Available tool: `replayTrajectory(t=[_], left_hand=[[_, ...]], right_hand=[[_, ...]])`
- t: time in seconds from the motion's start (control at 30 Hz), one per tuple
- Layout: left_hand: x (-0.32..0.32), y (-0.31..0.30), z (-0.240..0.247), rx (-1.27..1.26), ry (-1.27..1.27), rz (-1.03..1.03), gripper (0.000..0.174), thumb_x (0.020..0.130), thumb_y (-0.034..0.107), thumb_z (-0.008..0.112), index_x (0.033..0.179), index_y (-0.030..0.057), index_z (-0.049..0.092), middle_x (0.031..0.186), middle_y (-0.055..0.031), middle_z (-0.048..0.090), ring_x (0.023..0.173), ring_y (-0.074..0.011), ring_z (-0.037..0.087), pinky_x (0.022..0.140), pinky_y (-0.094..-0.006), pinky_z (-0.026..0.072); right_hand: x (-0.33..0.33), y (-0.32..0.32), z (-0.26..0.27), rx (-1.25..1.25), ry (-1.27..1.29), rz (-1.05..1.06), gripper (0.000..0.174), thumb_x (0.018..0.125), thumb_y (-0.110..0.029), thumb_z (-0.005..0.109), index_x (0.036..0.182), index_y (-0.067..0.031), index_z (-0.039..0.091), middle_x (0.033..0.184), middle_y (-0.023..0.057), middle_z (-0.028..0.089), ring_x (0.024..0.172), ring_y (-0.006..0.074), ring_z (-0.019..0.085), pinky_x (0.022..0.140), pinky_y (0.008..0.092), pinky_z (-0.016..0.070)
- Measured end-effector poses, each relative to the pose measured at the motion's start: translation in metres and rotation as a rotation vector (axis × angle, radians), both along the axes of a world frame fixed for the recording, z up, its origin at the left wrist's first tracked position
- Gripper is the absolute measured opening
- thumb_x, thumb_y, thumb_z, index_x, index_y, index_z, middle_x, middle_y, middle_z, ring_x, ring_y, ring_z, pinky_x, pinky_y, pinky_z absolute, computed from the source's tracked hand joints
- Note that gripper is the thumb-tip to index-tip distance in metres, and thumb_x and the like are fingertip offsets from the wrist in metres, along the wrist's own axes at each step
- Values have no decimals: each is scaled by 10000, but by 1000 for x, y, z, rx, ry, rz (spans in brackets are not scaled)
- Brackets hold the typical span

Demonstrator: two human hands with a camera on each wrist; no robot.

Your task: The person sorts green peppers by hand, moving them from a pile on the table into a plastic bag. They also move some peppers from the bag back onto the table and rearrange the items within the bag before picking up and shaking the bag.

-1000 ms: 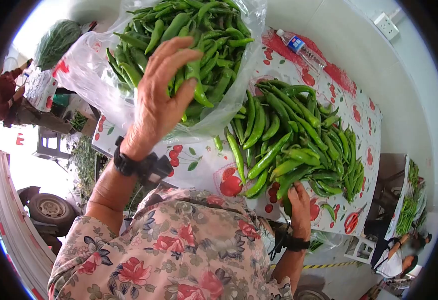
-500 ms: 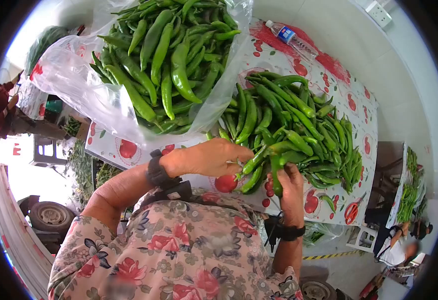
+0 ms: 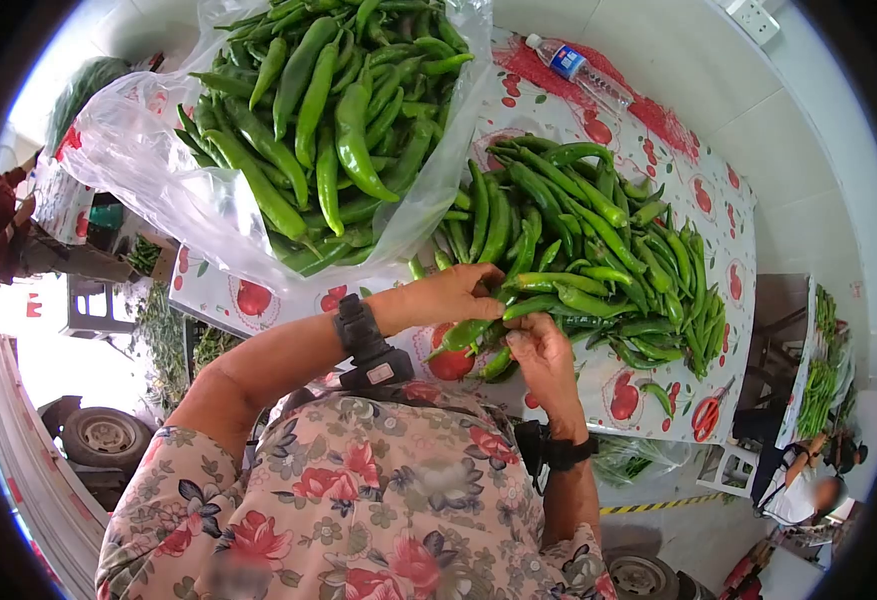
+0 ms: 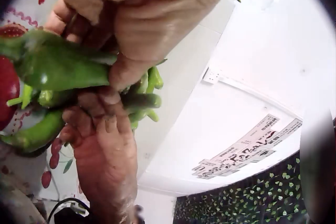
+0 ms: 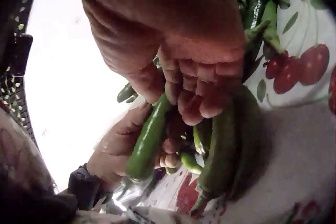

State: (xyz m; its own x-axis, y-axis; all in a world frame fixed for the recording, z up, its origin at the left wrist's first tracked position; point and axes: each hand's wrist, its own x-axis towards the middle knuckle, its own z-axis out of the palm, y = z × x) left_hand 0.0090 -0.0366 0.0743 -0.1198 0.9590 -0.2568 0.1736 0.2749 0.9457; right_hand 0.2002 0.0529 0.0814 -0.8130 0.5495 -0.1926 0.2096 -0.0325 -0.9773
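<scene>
Clear plastic is forming a large bag [image 3: 148, 170] in the upper left of the frame, gaping open and bulging with bagged peppers [image 3: 333, 110], long and green, some poking toward its mouth. Just beside the bag's mouth, a loose heap [image 3: 608, 240] of the same green peppers is sprawling across the centre and right of the head view.

Both are lying on a worktop [image 3: 658, 400] that is wearing a white cloth printed with red fruit and green leaves. A water bottle [image 3: 583, 75] is lying on its side at the worktop's far end, near the top of the frame, and a pale tiled wall [image 3: 808, 130] is running along the upper right. At the far right edge a second table [image 3: 823, 380] is carrying more green peppers, and a tyre [image 3: 108, 440] is showing in the lower left.

At the near edge of the loose heap, in the middle of the frame, the left hand [image 3: 448, 295] and the right hand [image 3: 538, 350] are meeting around a bunch of peppers [image 3: 466, 333]. Each grip is closing tightly: the left hand's thumb is pressing a thick pepper against its curled fingers, and the right hand's fingers are curling round several stems from the other side, knuckles touching the left hand.
</scene>
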Motion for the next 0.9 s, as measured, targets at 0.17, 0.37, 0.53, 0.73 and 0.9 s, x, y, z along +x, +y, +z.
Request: replayTrajectory(t=[0.17, 0.37, 0.53, 0.73, 0.9], left_hand=[[-2, -1, 2, -76, 21, -2, 521, 798, 225, 630, 1229, -36, 497, 900, -130, 634, 805, -169, 585, 717, -307, 476], [-7, -16, 8, -64, -79, 44, 441, 784, 175, 609, 1160, -39, 520, 889, -125, 634, 783, -161, 587, 692, -299, 472], [-8, -11, 39, -215, -9, -3, 477, 762, 221, 624, 1128, -67, 519, 937, -206, 641, 855, -240, 624, 766, -339, 484], [1, -8, 37, -27, 111, -52, 469, 781, 261, 622, 1135, -32, 527, 948, -200, 638, 847, -278, 621, 780, -353, 485], [4, -8, 58, 0, -5, -27, 522, 828, 183, 612, 1280, -7, 436, 947, -143, 630, 837, -187, 593, 764, -314, 476]], right_hand=[[14, 13, 9, -34, -273, 12, 209, 907, -190, 582, 974, 8, 589, 822, 56, 616, 702, 94, 546, 640, 236, 454], [36, 19, -1, -58, -107, -315, 208, 923, -208, 563, 955, -4, 593, 815, 54, 622, 671, 92, 547, 603, 234, 450], [39, 21, -2, 735, -89, -456, 238, 821, -44, 648, 1045, -12, 572, 1020, 114, 614, 895, 183, 591, 748, 297, 481], [19, 26, 21, 1151, -338, -125, 629, 634, -16, 691, 1230, -74, 499, 1308, 194, 401, 1236, 387, 357, 1044, 480, 282], [6, 34, 22, 1266, -403, 5, 704, 560, -67, 742, 1223, -131, 517, 1262, 190, 424, 1207, 374, 376, 1043, 482, 272]])
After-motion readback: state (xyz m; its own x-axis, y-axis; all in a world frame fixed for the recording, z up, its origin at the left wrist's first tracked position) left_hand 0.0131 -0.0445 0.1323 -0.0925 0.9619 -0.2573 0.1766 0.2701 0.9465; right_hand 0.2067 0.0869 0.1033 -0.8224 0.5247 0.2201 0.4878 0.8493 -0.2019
